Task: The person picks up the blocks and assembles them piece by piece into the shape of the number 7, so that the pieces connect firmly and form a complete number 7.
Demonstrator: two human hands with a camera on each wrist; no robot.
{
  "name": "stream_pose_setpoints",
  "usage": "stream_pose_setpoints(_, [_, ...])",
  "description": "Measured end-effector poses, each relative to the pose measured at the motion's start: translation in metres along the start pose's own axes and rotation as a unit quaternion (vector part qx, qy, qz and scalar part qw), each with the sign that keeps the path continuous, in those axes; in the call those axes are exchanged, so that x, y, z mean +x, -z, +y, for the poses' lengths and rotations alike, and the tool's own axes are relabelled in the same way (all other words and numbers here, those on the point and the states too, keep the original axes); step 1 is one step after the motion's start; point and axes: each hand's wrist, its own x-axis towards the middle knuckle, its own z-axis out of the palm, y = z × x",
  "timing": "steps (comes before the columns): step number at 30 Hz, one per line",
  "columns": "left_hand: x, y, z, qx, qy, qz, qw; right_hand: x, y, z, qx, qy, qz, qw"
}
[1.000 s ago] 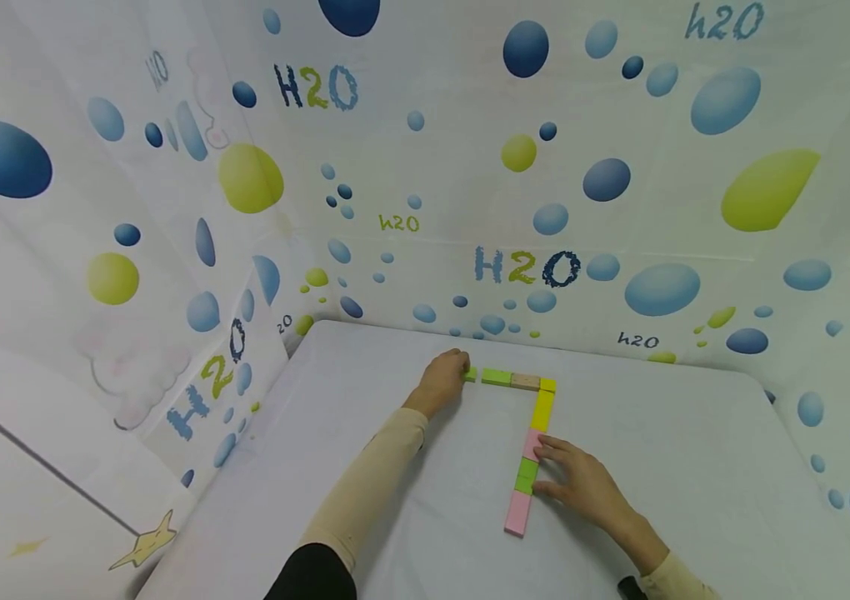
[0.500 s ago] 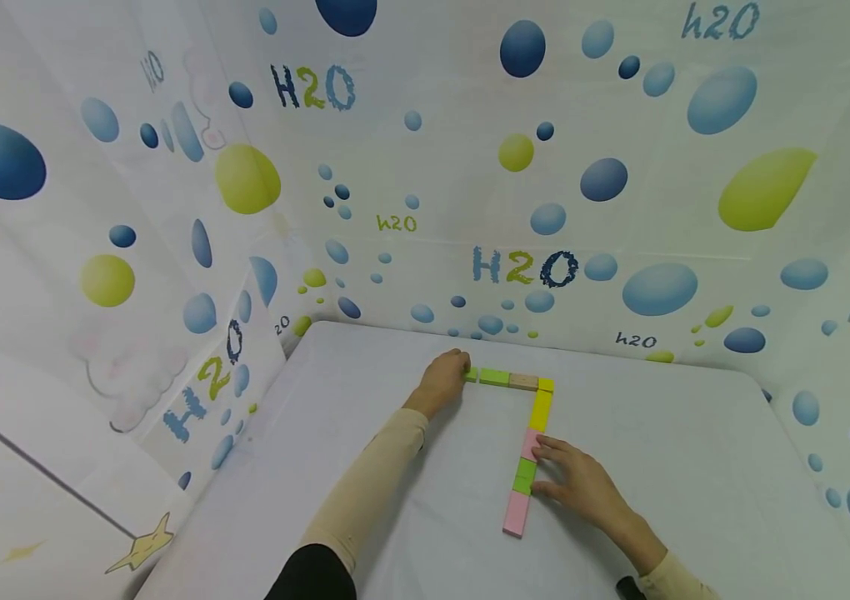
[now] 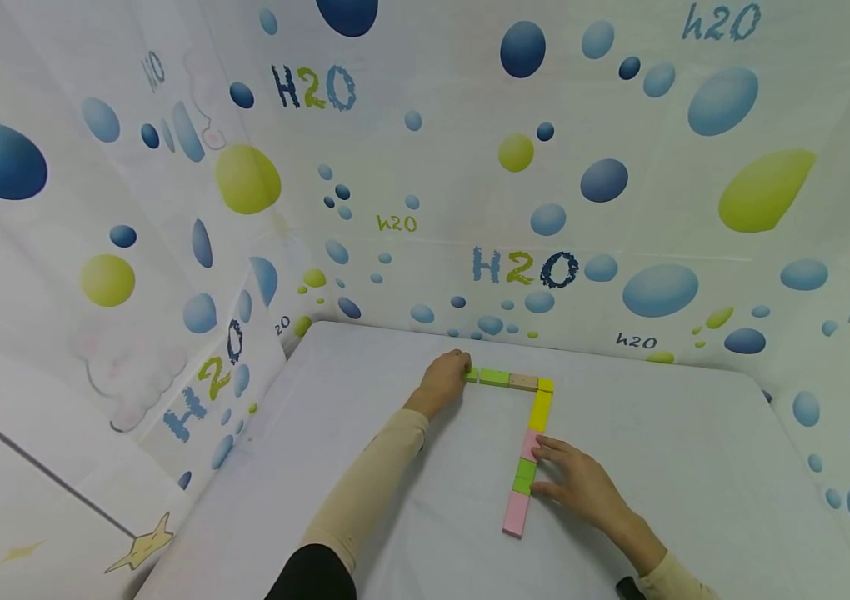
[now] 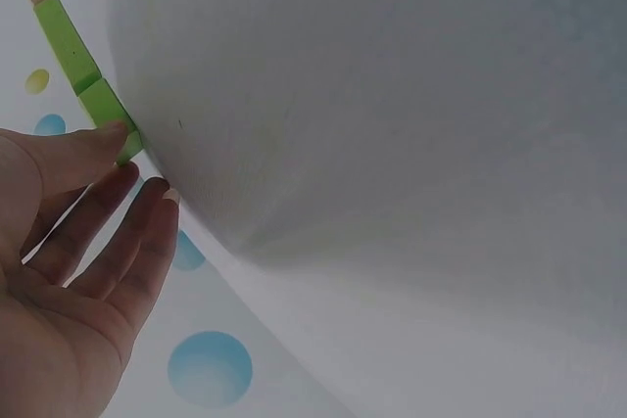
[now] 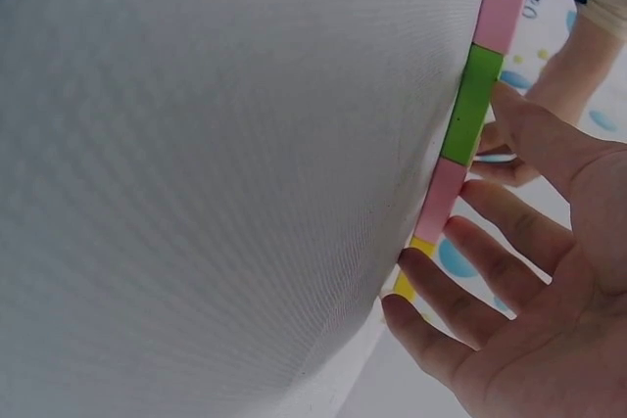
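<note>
Flat wooden blocks lie end to end in an L on the white table. At the far left end, my left hand (image 3: pixel 440 382) pinches a green block (image 4: pixel 103 103) between thumb and fingers. A thin gap separates it from a second green block (image 3: pixel 494 378). A plain wood block (image 3: pixel 524 382) follows, then a small yellow block (image 3: pixel 546 385) at the corner. Toward me run a long yellow block (image 3: pixel 541 410), a pink block (image 3: pixel 528 447), green (image 5: pixel 473 105) and another pink block (image 3: pixel 516 514). My right hand (image 3: pixel 582 487) has its fingers spread along this column's right side, thumb by the green.
The white-covered table (image 3: pixel 695 467) extends on both sides of the L. Behind it hangs a white backdrop (image 3: pixel 440 258) printed with blue and green bubbles and H2O lettering. My left forearm (image 3: pixel 365 483) reaches across the table's left half.
The gap between the green block in my left hand and its neighbour has narrowed slightly since a second ago. My right hand stays beside the column.
</note>
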Motion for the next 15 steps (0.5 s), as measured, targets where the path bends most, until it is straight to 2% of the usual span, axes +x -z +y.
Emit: stream_pose_setpoints(15, [0.0000, -0.0037, 0.0027, 0.011, -0.004, 0.011, 0.9999, 0.0007, 0.0003, -0.0002, 0.002, 0.003, -0.001, 1.000])
